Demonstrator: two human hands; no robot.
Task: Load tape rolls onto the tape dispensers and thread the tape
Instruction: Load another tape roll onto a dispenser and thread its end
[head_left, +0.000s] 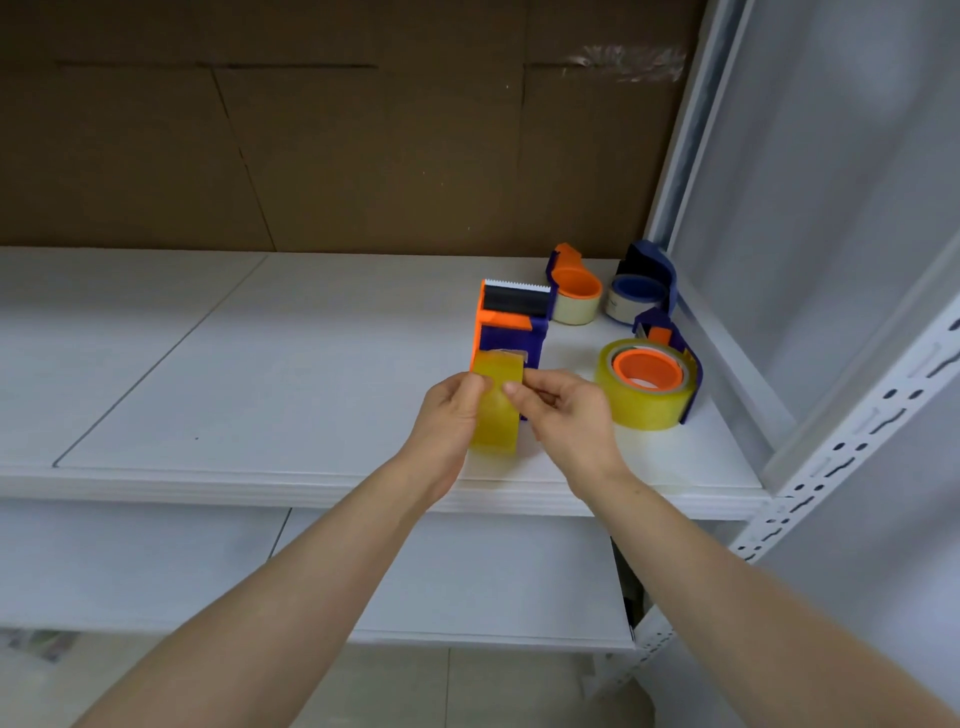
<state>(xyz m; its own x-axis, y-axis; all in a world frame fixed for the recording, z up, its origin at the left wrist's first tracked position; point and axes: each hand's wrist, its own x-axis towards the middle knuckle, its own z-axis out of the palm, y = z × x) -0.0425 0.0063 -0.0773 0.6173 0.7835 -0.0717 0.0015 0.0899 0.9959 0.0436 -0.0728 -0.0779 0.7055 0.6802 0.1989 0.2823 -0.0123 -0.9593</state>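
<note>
We're standing at a white shelf (208, 364) w/ a cardboard wall (311, 145) behind it at 12 o'clock and a slotted white post (852, 457) running down at 3 o'clock. A lower shelf (467, 582) is showing beneath, toward 6.

Both our arms are reaching in from 6 o'clock, meeting near centre. Left hand (447, 415) is wrapping the left side of a yellow roll (496, 410), thumb over its top. Right hand (566, 410) is pinching at the roll's right face w/ thumb and forefinger, so both hands are clamped on the same roll, almost touching each other. Can't tell if a tape end is lifted yet.

The roll is sitting upright at the near end of an orange-and-purple dispenser (511, 325), which is lying on the shelf just past our hands at 12, serrated blade pointing away. Whether the roll is seated on the hub is hidden by our fingers.

At 2 o'clock, a 2nd dispenser (670, 338) is lying flat, loaded w/ a big yellow roll on an orange hub. Farther back at 1 o'clock, two more are lying side by side: a 3rd dispenser (574, 291) w/ orange hub and pale roll, and a blue dispenser (644, 291) nearest the post.
</note>
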